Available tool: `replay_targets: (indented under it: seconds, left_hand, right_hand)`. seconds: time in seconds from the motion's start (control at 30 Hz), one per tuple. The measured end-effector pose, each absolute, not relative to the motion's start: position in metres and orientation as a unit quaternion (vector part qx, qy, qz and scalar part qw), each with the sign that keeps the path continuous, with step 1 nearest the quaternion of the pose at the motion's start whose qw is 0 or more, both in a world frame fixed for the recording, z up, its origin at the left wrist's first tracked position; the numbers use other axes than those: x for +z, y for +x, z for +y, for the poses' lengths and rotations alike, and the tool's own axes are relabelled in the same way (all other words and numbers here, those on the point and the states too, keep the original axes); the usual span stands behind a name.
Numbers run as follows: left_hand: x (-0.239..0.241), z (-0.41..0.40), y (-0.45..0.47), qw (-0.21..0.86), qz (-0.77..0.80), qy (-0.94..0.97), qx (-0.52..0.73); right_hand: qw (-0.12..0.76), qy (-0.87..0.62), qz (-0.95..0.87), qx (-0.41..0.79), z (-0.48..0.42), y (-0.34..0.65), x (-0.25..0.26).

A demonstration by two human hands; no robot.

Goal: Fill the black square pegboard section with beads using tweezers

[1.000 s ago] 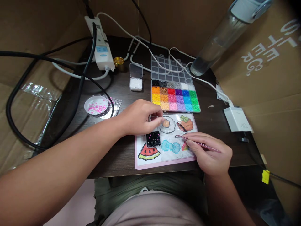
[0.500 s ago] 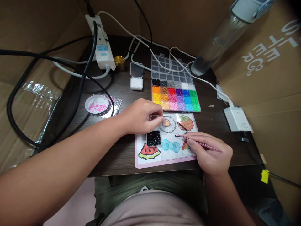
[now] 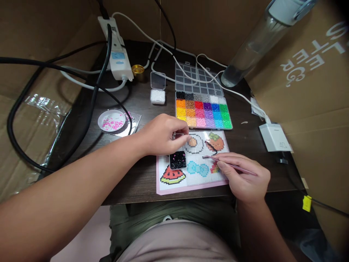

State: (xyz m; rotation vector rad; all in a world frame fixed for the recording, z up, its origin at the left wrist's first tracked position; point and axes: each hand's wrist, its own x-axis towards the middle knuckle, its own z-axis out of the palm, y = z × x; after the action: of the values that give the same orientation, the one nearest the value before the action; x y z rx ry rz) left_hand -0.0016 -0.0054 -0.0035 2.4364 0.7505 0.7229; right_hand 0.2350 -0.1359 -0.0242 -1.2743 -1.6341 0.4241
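My right hand (image 3: 247, 176) grips pink metal tweezers (image 3: 236, 167); their tip is over the clear pegboard (image 3: 195, 180), with a dark speck at the end, perhaps a black bead. Beneath the pegboard lies a pattern sheet (image 3: 166, 187) showing a watermelon slice, an egg, an orange fruit and a blue bow. Dark beads form a curved line over the orange fruit. My left hand (image 3: 166, 134) is closed at the pegboard's upper left, thumb and forefinger brought together; what lies between them is hidden. Just below it sits a small box of black beads (image 3: 178, 161) with a few pink ones.
Behind the sheet stands an open bead case (image 3: 204, 111) in many colours. Left are a white dish of pink and white beads (image 3: 111, 120), a box of white beads (image 3: 157, 97) and a gold cup (image 3: 138, 72). Cables, a power strip (image 3: 120, 67), a charger (image 3: 275, 137) and a bottle (image 3: 253, 47) surround them.
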Motion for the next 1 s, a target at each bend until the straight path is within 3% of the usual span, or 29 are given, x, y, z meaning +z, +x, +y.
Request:
replay_targets:
  seconds: [1.0]
  left_hand:
    - [-0.0024,-0.0053,-0.0015,0.251,0.282,0.891,0.254]
  right_hand:
    - [0.481,-0.528,-0.679,0.173,-0.1346,0.236,-0.0251]
